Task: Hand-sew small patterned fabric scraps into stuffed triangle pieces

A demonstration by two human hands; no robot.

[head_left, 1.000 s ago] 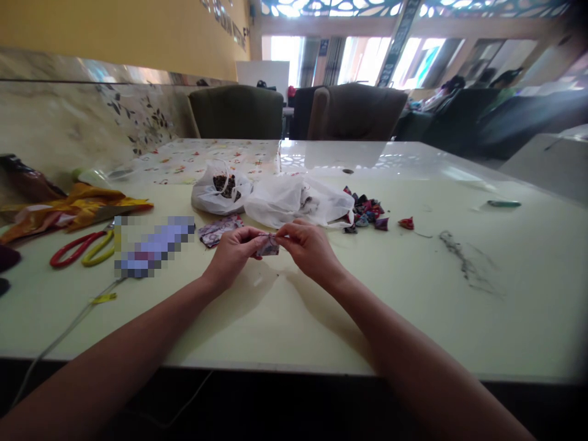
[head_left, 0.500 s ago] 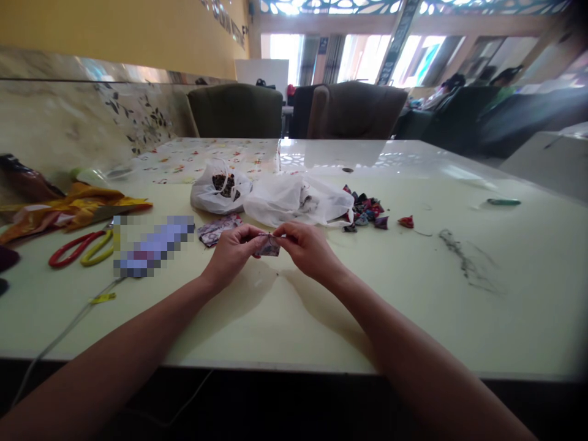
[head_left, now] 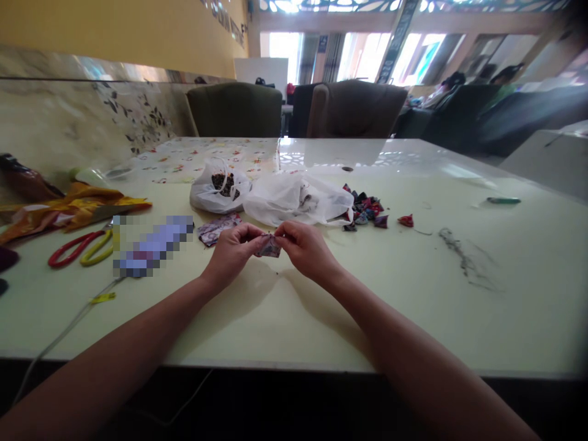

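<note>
Over the pale table point(head_left: 316, 318), my left hand point(head_left: 234, 248) and my right hand point(head_left: 303, 245) pinch a small patterned cloth pouch point(head_left: 270, 247) between thumbs and fingers. Its upper edge sits between the fingertips, which partly cover it. Just behind my left hand lies a folded piece of patterned cloth point(head_left: 215, 229). Beyond my hands rest a white plastic bag point(head_left: 289, 199) and an open bag point(head_left: 202, 195) with dark, dry bits inside. Several small coloured cloth pouches point(head_left: 365, 208) are heaped to the right, and one red pouch point(head_left: 405, 220) lies apart.
On the left are scissors point(head_left: 76, 250) with red and yellow handles, a blurred-out flat object point(head_left: 156, 245) with a cable, and orange cloth point(head_left: 82, 202). Tangled dark thread point(head_left: 459, 251) and a green tool point(head_left: 503, 201) lie right. Chairs point(head_left: 236, 110) stand behind; people point(head_left: 505, 76) sit far off.
The pouch has tilted slightly and its top edge looks more pinched between my fingers. My right fingertips have shifted a little; everything else looks the same.
</note>
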